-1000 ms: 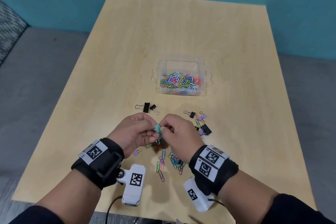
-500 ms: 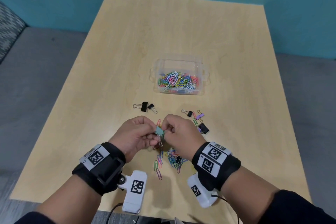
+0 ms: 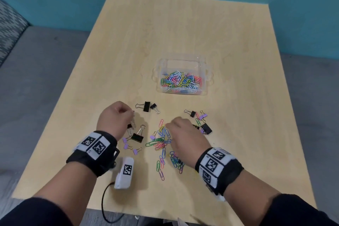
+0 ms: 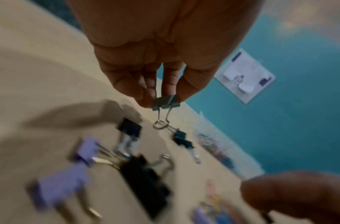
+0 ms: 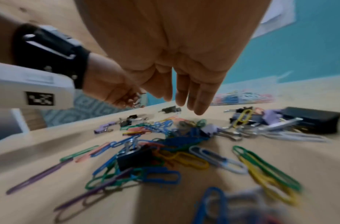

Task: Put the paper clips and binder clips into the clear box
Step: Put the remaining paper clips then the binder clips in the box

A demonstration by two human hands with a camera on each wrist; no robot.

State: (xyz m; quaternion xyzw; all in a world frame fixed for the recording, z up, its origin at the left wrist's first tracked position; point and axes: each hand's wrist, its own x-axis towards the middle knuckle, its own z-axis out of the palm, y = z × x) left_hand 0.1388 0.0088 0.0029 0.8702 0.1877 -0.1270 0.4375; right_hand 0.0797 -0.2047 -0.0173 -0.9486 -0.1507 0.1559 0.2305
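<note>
**Ana:** Near the frame's middle in the head view, what shows?

**Ben:** A clear box [image 3: 183, 77] on the counter [image 3: 183, 24], part-filled with paper clips. Loose paper clips [image 3: 161, 143] and binder clips [image 3: 146, 106] lie below it.

**Ana:** And the left wrist view?

**Ben:** The left hand [image 4: 155, 60] pinches a small green binder clip [image 4: 165, 101] by its body, handles dangling.

**Ana:** Right wrist view?

**Ben:** The right hand [image 5: 184, 68] hovers, fingers loosely spread, empty, over the pile.

**Ana:** Risks?

**Ben:** That light pinch may slip, and tangled clips may lift together.

Even, soft overhead light; both wrist views motion-blurred and warped toward the edges.
</note>
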